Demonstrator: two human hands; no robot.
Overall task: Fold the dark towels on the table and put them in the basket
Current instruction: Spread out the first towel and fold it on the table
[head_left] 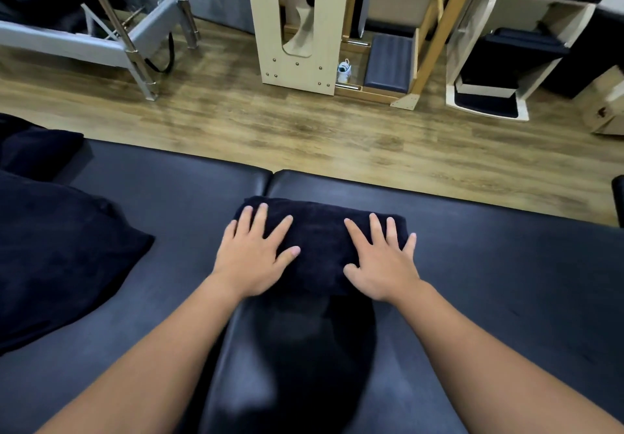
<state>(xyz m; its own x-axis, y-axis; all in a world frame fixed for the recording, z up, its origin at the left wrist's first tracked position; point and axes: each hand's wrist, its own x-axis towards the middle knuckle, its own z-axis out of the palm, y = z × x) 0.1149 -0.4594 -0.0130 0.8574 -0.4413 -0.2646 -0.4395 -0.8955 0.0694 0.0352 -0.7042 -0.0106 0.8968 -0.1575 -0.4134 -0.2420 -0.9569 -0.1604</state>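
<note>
Pressing flat on folded dark towel (320, 241) with both hands, fingers spread wide and straight, nothing gripped. Left hand (253, 258) on towel's left end, right hand (381, 261) on right end, palms down. Towel sits mid-bench (506, 265), just short of far edge, across the seam between two pads. More dark towels (60, 251) heaped at left of bench, unfolded, well apart from hands. Basket not in view, so can't tell where drop-off is. Looks like smoothing or final press before lifting; judged early-to-mid task given pile left.

Risks from here: fold springing open on lift if picked up from one end only, thick terry tends to unroll. Sliding on slick padding toward far edge and onto wooden floor (304, 129) if pushed forward while pressing. Dark towel on dark bench, edges hard to read, so uneven fold easy to miss. Near edge of towel hidden in shadow, can't confirm layers aligned.
</note>
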